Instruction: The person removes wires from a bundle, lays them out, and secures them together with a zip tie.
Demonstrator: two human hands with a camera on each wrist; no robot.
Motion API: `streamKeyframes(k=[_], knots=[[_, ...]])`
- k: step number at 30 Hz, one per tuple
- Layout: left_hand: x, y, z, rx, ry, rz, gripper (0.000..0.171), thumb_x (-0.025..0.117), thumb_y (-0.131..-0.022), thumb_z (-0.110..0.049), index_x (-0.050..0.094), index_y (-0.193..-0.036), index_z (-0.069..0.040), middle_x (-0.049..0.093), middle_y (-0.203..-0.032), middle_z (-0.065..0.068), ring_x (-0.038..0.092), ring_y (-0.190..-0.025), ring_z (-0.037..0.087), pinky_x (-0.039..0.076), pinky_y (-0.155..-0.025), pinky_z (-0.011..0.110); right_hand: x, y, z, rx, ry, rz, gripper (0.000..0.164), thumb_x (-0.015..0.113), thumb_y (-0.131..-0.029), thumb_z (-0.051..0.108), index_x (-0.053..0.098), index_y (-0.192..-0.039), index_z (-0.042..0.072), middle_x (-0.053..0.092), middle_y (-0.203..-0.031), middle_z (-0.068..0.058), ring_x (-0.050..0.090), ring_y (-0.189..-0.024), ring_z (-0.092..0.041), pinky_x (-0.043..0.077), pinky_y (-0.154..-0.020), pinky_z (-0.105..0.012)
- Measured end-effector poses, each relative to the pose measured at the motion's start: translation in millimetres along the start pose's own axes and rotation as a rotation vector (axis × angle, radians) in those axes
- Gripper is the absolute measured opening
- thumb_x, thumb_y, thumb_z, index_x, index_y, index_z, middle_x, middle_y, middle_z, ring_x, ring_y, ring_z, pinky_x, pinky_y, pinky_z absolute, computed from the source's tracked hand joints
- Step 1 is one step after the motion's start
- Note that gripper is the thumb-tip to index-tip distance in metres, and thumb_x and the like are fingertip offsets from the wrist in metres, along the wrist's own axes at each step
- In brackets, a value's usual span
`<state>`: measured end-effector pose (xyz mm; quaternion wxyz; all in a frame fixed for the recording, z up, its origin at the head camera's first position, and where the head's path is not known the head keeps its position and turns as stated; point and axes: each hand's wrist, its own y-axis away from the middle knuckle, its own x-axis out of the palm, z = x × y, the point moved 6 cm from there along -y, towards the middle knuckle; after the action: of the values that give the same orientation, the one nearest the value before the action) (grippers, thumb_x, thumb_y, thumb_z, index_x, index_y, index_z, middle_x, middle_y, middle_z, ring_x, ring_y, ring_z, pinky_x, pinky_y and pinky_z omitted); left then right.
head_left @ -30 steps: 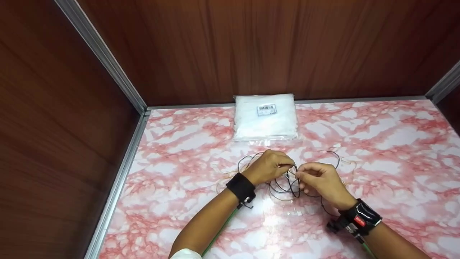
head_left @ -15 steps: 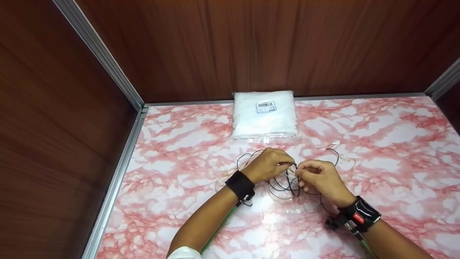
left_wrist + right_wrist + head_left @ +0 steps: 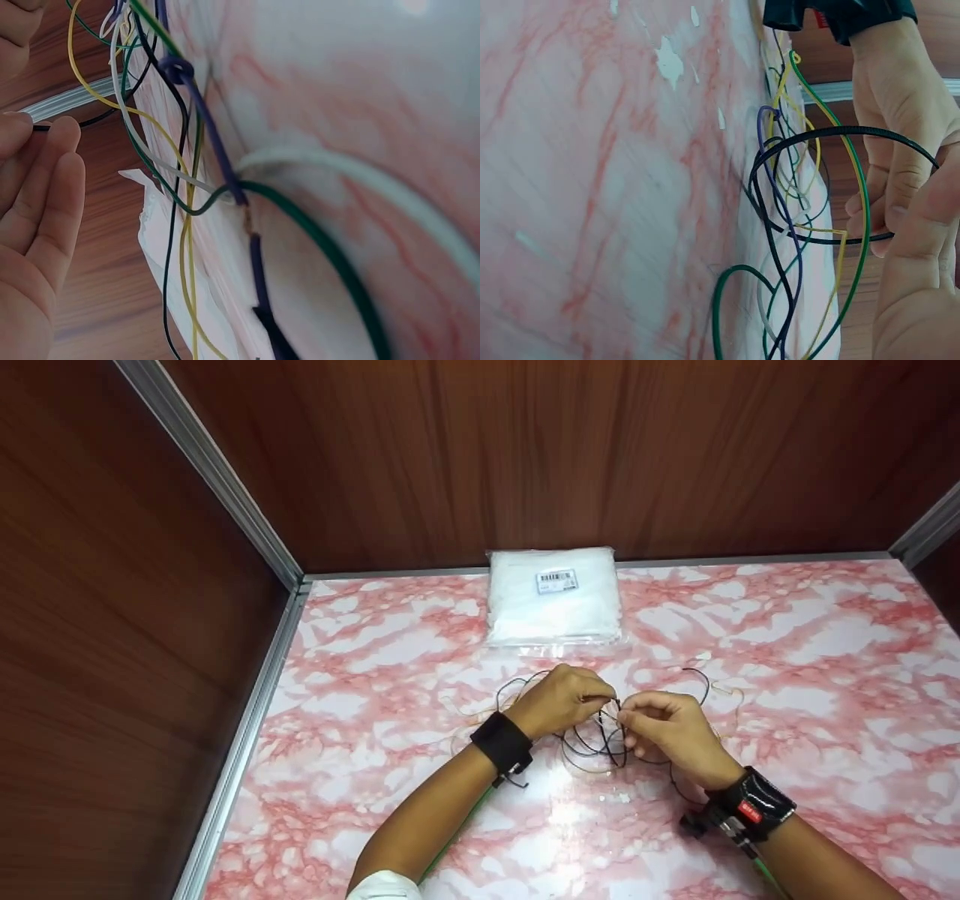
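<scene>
My left hand (image 3: 562, 701) pinches a black wire (image 3: 97, 118) between thumb and fingers. Just to its right, my right hand (image 3: 671, 731) holds the same wire's strand with thumb and forefinger, the fingertips nearly meeting those of the left. A loop of the black wire (image 3: 832, 133) hangs between the hands in the right wrist view. Below them lies a loose tangle of thin wires: a purple wire (image 3: 214, 135) with a knot in it, a dark green wire (image 3: 315, 232), a yellow wire (image 3: 185, 277), a white wire (image 3: 127, 112) and a green-yellow wire (image 3: 862, 195).
A clear bag of white material (image 3: 551, 619) with a barcode label lies at the table's back edge. Brown wood-grain panels (image 3: 450, 457) and metal rails (image 3: 277, 547) enclose the red-and-white marbled table (image 3: 337, 750). White flakes (image 3: 670, 64) lie on its surface.
Both hands keep their pinch on the black wire and have barely moved. The head view has shifted slightly, so the bag and hands sit a little higher in it.
</scene>
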<state>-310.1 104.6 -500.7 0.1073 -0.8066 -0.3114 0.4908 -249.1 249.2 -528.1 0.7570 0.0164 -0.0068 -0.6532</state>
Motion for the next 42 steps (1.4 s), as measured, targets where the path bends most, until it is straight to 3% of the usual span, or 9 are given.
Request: streamKeyframes(k=[8, 16, 20, 23, 28, 32, 36, 42], knots=[[-0.4, -1.9, -4.4, 0.027, 0.003, 0.001, 0.014, 0.064, -0.092, -0.006, 0.076, -0.097, -0.01, 0.07, -0.09, -0.003, 0.058, -0.083, -0.004, 0.044, -0.076, 0.01, -0.6, -3.4, -3.6, 0.036, 0.002, 0.01, 0.032, 0.071, -0.088, 0.012, 0.06, -0.103, -0.014, 0.063, -0.074, -0.022, 0.059, -0.055, -0.018, 0.053, -0.049, -0.034], [-1.3, -1.7, -4.8, -0.023, 0.136, -0.036, 0.016, 0.062, -0.089, -0.004, 0.072, -0.101, -0.008, 0.071, -0.095, -0.002, 0.062, -0.085, -0.002, 0.048, -0.078, 0.015, -0.4, -10.6, -6.6, 0.067, 0.017, -0.007, 0.021, 0.07, -0.086, 0.007, 0.061, -0.1, -0.008, 0.063, -0.077, -0.022, 0.06, -0.056, -0.019, 0.052, -0.048, -0.032], [-6.4, -1.2, -7.7, -0.002, 0.068, -0.068, 0.012, 0.067, -0.091, -0.009, 0.074, -0.101, -0.008, 0.066, -0.097, -0.002, 0.056, -0.088, -0.001, 0.045, -0.079, 0.014, 1.5, -13.2, -5.1, 0.042, 0.069, -0.044, 0.023, 0.071, -0.085, 0.004, 0.061, -0.106, 0.0, 0.062, -0.084, -0.03, 0.062, -0.057, -0.023, 0.052, -0.047, -0.036], [-11.8, -2.0, -11.2, 0.013, -0.018, -0.089, 0.013, 0.068, -0.091, -0.012, 0.075, -0.101, -0.009, 0.059, -0.095, -0.003, 0.051, -0.088, 0.002, 0.041, -0.08, 0.012, 2.8, -15.9, -0.8, -0.009, 0.12, -0.057, 0.026, 0.071, -0.087, 0.005, 0.062, -0.111, 0.006, 0.062, -0.085, -0.031, 0.062, -0.056, -0.027, 0.052, -0.047, -0.041], [-15.4, -2.7, -16.1, -0.001, -0.05, -0.073, 0.011, 0.066, -0.093, -0.014, 0.074, -0.099, -0.008, 0.06, -0.092, -0.005, 0.051, -0.084, 0.0, 0.041, -0.078, 0.012, 8.5, -17.2, 14.0, -0.123, 0.186, -0.043, 0.021, 0.069, -0.088, 0.004, 0.068, -0.109, 0.005, 0.064, -0.078, -0.027, 0.061, -0.052, -0.031, 0.051, -0.045, -0.041], [-14.3, -0.9, -20.8, -0.009, -0.085, -0.054, 0.012, 0.063, -0.095, -0.016, 0.072, -0.098, -0.008, 0.062, -0.094, -0.005, 0.052, -0.084, -0.001, 0.041, -0.079, 0.012, 16.0, -11.1, 33.4, -0.238, 0.267, -0.04, 0.016, 0.07, -0.087, -0.001, 0.071, -0.102, 0.001, 0.066, -0.078, -0.023, 0.061, -0.051, -0.026, 0.051, -0.045, -0.039], [-17.6, -0.3, -26.7, 0.009, -0.094, -0.09, 0.009, 0.064, -0.094, -0.013, 0.071, -0.094, -0.008, 0.063, -0.092, -0.003, 0.055, -0.084, 0.002, 0.043, -0.079, 0.013, 21.4, -7.1, 46.0, -0.381, 0.388, -0.075, 0.011, 0.072, -0.084, -0.004, 0.074, -0.093, 0.001, 0.069, -0.08, -0.014, 0.062, -0.051, -0.019, 0.051, -0.047, -0.029], [-23.9, -1.8, -34.2, 0.039, -0.085, -0.138, 0.007, 0.062, -0.092, -0.007, 0.069, -0.09, -0.007, 0.063, -0.089, -0.002, 0.054, -0.081, 0.004, 0.043, -0.076, 0.015, 16.3, -10.7, 28.3, -0.56, 0.558, -0.088, 0.019, 0.077, -0.078, -0.004, 0.077, -0.091, 0.01, 0.067, -0.076, 0.002, 0.058, -0.056, -0.014, 0.045, -0.052, -0.017]])
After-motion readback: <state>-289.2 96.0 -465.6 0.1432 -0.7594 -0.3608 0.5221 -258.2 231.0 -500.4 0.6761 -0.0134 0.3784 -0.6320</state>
